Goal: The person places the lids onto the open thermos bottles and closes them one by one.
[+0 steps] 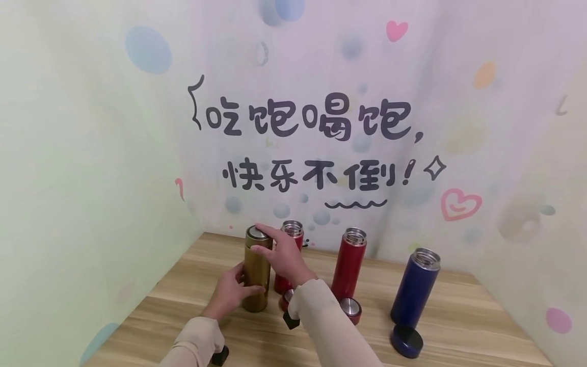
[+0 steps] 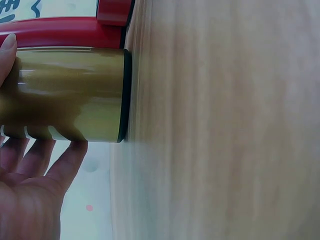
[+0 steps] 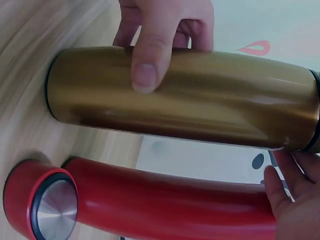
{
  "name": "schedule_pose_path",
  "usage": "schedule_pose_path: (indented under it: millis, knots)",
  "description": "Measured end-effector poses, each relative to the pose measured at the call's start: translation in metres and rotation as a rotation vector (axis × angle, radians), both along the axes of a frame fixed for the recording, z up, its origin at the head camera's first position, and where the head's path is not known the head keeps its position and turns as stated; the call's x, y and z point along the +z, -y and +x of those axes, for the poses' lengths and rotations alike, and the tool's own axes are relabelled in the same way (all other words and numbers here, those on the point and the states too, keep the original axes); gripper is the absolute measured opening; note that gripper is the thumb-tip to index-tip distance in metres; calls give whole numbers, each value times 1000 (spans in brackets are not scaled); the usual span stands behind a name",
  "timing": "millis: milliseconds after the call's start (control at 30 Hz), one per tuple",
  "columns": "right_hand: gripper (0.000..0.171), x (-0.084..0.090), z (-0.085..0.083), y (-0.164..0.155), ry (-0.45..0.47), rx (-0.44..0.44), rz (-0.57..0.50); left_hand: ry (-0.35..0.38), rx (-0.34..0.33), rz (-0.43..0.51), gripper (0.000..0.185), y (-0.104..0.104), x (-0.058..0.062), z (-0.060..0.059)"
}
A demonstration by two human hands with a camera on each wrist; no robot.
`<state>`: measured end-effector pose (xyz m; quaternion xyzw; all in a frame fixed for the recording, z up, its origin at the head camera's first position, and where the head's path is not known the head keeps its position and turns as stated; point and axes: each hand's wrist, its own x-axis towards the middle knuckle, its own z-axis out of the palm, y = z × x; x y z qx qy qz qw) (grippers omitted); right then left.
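A gold vacuum flask [image 1: 258, 271] stands upright on the wooden table, its silver-topped lid [image 1: 257, 233] on its mouth. My left hand [image 1: 229, 291] grips the flask's lower body, thumb on the near side and fingers behind, as the left wrist view also shows. Around the lid my right hand [image 1: 285, 256] holds on, one finger over the top and the thumb at the side. In the right wrist view, part of the right hand [image 3: 297, 195] shows beside the flask's lid end; the lid itself is mostly cut off there.
Right of the gold flask stand a lidless red flask [image 1: 282, 281], another red flask [image 1: 348, 270] and a blue flask [image 1: 414, 290], both lidless. In front of them lie red lids, one at the right [image 1: 351, 310], and a blue lid [image 1: 406, 341]. A printed curtain [image 1: 321, 61] hangs behind.
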<state>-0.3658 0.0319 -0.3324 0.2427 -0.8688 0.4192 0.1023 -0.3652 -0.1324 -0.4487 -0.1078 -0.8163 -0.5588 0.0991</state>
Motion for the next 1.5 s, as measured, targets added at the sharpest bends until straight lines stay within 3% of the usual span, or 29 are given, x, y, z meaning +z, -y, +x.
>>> schedule_pose_path:
  millis: [200, 467, 633, 800, 933, 1100, 1233, 1367, 1500]
  knots:
    - [57, -2, 1, 4, -150, -70, 22, -18, 2, -3, 80, -2, 1, -2]
    - [60, -8, 6, 16, -294, -303, 86, -44, -12, 18, 78, -5, 3, 0]
    - [60, -13, 9, 23, -444, -434, 184, -74, -28, 29, 74, -7, 3, 1]
    - [59, -16, 11, 28, -515, -498, 240, -56, -26, 31, 78, -6, 1, 0]
    - [58, -12, 14, 28, -410, -425, 199, -38, -30, 40, 79, -6, 0, -2]
    - [57, -5, 9, 18, -114, -156, -17, -36, -12, 29, 78, -6, 1, -1]
    - [62, -1, 3, 6, 72, 28, -114, -19, 3, 12, 80, -5, 1, -1]
    - [61, 3, -1, -3, 157, 121, -139, -1, 25, -9, 82, -4, 0, -3]
    - [60, 5, -2, -5, 172, 127, -126, 4, 28, -4, 84, -3, -1, -2]
